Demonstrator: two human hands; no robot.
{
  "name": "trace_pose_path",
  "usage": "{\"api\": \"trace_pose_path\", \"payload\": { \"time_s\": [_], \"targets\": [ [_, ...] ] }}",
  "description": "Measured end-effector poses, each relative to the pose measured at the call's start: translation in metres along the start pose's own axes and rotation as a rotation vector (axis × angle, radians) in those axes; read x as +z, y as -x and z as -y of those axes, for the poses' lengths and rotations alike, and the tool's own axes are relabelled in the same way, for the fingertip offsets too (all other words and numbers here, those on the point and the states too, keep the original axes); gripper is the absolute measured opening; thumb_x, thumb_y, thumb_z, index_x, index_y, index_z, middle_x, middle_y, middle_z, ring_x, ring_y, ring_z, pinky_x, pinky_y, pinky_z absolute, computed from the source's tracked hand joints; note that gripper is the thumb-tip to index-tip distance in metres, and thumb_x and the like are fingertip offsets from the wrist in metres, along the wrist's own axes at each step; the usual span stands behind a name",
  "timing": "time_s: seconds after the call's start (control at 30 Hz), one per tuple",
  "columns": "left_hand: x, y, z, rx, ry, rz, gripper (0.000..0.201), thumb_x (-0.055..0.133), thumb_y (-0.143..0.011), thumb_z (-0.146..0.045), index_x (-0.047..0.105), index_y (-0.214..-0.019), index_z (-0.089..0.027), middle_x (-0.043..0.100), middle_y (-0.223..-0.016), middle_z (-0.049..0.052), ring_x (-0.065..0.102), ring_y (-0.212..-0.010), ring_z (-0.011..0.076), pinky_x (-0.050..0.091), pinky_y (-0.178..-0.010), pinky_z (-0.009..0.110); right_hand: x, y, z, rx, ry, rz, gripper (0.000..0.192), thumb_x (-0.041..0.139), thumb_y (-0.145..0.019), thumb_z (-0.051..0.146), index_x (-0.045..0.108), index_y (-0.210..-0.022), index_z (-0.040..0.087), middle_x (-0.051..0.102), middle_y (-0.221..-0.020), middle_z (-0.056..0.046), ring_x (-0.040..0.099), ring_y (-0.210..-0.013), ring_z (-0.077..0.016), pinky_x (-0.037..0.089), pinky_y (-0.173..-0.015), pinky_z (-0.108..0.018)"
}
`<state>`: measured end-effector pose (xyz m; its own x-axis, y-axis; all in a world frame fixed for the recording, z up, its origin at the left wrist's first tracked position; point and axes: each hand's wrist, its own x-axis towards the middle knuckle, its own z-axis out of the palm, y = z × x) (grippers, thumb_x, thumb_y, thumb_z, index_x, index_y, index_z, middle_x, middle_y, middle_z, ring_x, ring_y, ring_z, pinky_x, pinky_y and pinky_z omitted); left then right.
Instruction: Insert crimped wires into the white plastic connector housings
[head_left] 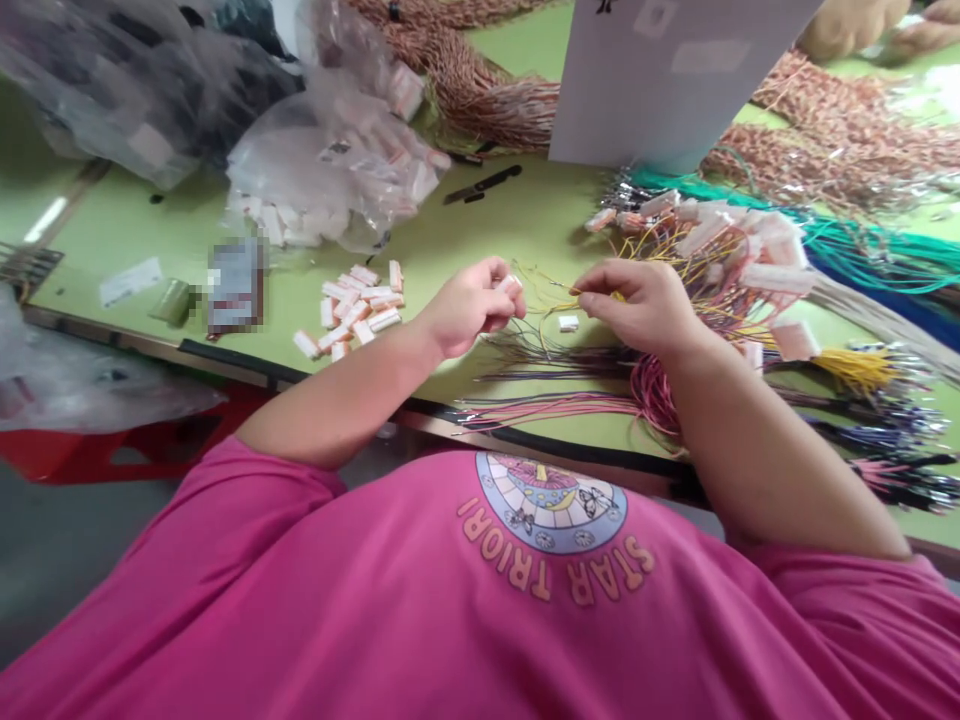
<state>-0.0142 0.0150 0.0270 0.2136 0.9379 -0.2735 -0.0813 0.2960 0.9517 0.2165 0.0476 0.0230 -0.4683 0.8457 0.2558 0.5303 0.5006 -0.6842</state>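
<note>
Between thumb and fingers, my left hand pinches a small white connector housing. My right hand holds a yellow wire near its end, which points left toward the connector. A gap separates the wire end from the housing. Below the fingertips of my right hand, another small white connector lies on the green table. Left of my left hand is a loose pile of white and orange connectors. Pink wires and dark wires run along the near edge.
Clear plastic bags of connectors stand at the back left, near a black-handled knife. A grey panel rises at the back. Finished-looking wired connectors and green wires crowd the right. Another person's hand shows top right.
</note>
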Motion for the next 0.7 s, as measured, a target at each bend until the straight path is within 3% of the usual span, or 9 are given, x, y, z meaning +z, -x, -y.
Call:
{"api": "trace_pose_path", "payload": {
  "time_s": [0.07, 0.13, 0.23, 0.3, 0.47, 0.7],
  "targets": [
    [0.011, -0.007, 0.001, -0.043, 0.044, 0.012, 0.029, 0.055, -0.069, -0.005, 0.05, -0.095, -0.018, 0.052, -0.065, -0.006, 0.038, -0.045, 0.003, 0.021, -0.044, 0.018, 0.002, 0.002, 0.0, -0.011, -0.009, -0.008, 0.023, 0.058, -0.079, 0.031, 0.076, -0.083, 0.018, 0.069, -0.074, -0.002, 0.059, -0.068, -0.0152, 0.045, -0.069, -0.03],
    [0.017, -0.011, 0.004, -0.116, 0.091, 0.035, 0.042, 0.052, -0.07, -0.004, 0.054, -0.109, -0.017, 0.056, -0.073, -0.004, 0.048, -0.052, 0.0047, 0.031, -0.047, 0.018, 0.004, 0.004, 0.0, -0.017, -0.011, 0.007, 0.023, 0.057, -0.08, 0.031, 0.075, -0.081, 0.018, 0.067, -0.069, -0.002, 0.056, -0.064, -0.014, 0.042, -0.066, -0.029],
    [0.016, -0.015, 0.011, -0.218, 0.18, 0.083, 0.049, 0.054, -0.071, -0.003, 0.056, -0.118, -0.016, 0.063, -0.09, 0.002, 0.065, -0.074, 0.0105, 0.052, -0.066, 0.025, 0.007, 0.006, -0.001, -0.016, 0.001, 0.028, 0.024, 0.056, -0.08, 0.031, 0.075, -0.08, 0.017, 0.063, -0.062, 0.0, 0.051, -0.058, -0.0121, 0.038, -0.061, -0.027],
    [0.012, -0.016, 0.017, -0.229, 0.201, 0.13, 0.047, 0.062, -0.074, -0.005, 0.056, -0.12, -0.017, 0.064, -0.093, 0.003, 0.07, -0.082, 0.0136, 0.056, -0.078, 0.03, 0.009, 0.006, -0.002, -0.005, 0.012, 0.03, 0.024, 0.055, -0.081, 0.031, 0.076, -0.08, 0.017, 0.061, -0.059, 0.001, 0.05, -0.056, -0.0116, 0.037, -0.06, -0.026],
    [0.005, -0.019, 0.027, -0.124, 0.148, 0.165, 0.052, 0.082, -0.068, -0.017, 0.055, -0.111, -0.021, 0.064, -0.083, -0.003, 0.071, -0.075, 0.0149, 0.058, -0.074, 0.03, 0.015, 0.005, -0.001, 0.027, 0.037, 0.028, 0.025, 0.055, -0.083, 0.029, 0.077, -0.08, 0.018, 0.064, -0.061, 0.0, 0.051, -0.056, -0.0119, 0.037, -0.061, -0.026],
    [0.005, -0.021, 0.031, 0.051, 0.034, 0.088, 0.042, 0.087, -0.062, -0.02, 0.061, -0.095, -0.018, 0.061, -0.072, -0.004, 0.06, -0.063, 0.0078, 0.05, -0.061, 0.021, 0.014, 0.005, 0.001, 0.072, 0.023, 0.003, 0.026, 0.054, -0.083, 0.029, 0.077, -0.082, 0.017, 0.063, -0.06, 0.0, 0.051, -0.056, -0.0123, 0.038, -0.059, -0.026]
  ]
}}
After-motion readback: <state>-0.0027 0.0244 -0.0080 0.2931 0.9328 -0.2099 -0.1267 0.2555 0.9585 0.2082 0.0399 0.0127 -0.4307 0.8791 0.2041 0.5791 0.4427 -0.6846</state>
